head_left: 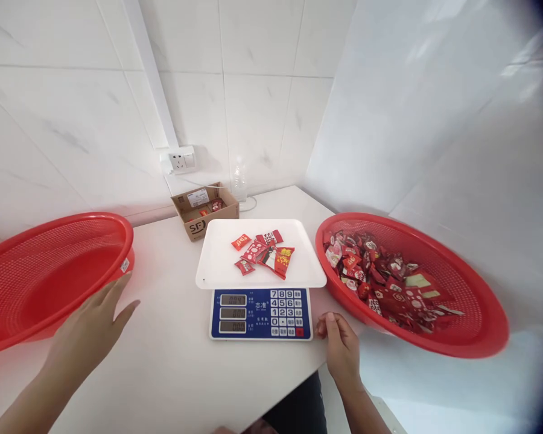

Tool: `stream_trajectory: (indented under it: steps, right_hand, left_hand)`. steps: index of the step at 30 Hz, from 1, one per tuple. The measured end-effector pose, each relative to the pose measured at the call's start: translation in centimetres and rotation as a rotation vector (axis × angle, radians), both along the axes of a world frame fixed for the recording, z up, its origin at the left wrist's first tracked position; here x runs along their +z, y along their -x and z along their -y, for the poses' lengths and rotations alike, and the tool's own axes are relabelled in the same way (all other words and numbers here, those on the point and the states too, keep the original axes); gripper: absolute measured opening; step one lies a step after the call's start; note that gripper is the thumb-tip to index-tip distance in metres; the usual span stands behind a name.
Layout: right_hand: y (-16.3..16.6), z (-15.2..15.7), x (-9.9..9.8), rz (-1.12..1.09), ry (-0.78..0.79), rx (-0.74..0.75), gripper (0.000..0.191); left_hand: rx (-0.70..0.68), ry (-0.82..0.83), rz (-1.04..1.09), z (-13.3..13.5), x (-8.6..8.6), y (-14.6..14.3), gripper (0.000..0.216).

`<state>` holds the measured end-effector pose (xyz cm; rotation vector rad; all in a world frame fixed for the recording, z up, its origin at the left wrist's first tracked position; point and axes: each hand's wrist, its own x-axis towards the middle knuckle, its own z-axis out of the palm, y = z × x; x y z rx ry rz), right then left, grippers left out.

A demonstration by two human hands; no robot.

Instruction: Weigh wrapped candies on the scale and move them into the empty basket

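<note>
Close against the front of the left red basket (127, 241), my left hand (93, 322) is open, its fingers stretched out and thumb apart, holding nothing. My right hand (341, 346) is closed in a loose curl on the table by the right edge of the blue digital scale (262, 331); nothing shows in its fingers. On the scale's white tray (217, 253) lie several wrapped candies (278, 259) in red packaging, large and small. The scale's top display (234, 299) is lit with digits that look like 0.047.
At the right, a tilted red basket (470, 271) holds many red-wrapped candies (389, 286). A cardboard box (212, 217) with a few packets stands behind the tray, beside a clear plastic bottle (239, 181). A cable runs from the wall socket (181, 160).
</note>
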<state>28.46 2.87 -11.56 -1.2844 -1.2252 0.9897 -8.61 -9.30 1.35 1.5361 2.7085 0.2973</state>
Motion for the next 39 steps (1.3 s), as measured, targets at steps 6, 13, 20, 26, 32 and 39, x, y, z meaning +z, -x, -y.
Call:
stream_trajectory:
  steps: [6, 13, 20, 26, 32, 39]
  right_hand:
    - [0.0, 0.5, -0.5, 0.078, -0.028, -0.029, 0.042]
    - [0.1, 0.5, -0.9, 0.111, -0.035, -0.050, 0.042]
    - [0.4, 0.4, -0.7, 0.162, -0.044, -0.053, 0.043]
    - [0.5, 0.4, 0.1, 0.198, -0.025, -0.059, 0.046]
    - [2.0, -0.6, 5.3, 0.436, -0.223, -0.042, 0.038]
    - [10.1, -2.7, 12.3, 0.902, -0.429, 0.389, 0.026]
  left_hand:
    - [0.076, -0.155, -0.341, -1.6, 1.1, 1.1, 0.063]
    - [0.051, 0.108, -0.038, -3.1, 1.2, 0.7, 0.060]
    - [-0.126, 0.095, 0.048, -4.7, 0.7, -3.4, 0.054]
    - [-0.248, 0.072, 0.119, -5.4, 0.6, -5.3, 0.049]
    - [-0.284, 0.071, 0.205, -5.2, 1.0, -5.6, 0.047]
    - [-0.357, 0.095, 0.249, -4.5, 1.1, -5.1, 0.048]
